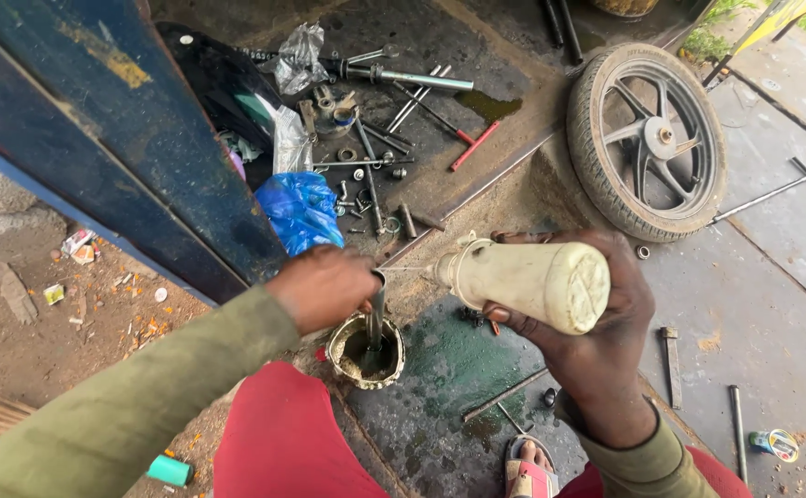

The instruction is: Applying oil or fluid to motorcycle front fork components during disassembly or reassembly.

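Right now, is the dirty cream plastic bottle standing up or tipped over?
Tipped on its side: the dirty cream plastic bottle lies sideways in the right hand, nozzle pointing left toward the metal tube the left hand holds.

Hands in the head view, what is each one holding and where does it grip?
Right hand wraps the cream plastic bottle around its base end. Left hand pinches the top of a metal tube standing in a small round can.

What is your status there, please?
Left hand holding thin metal tube in round dirty tin. Right hand gripping tilted cream plastic bottle. Nothing between.
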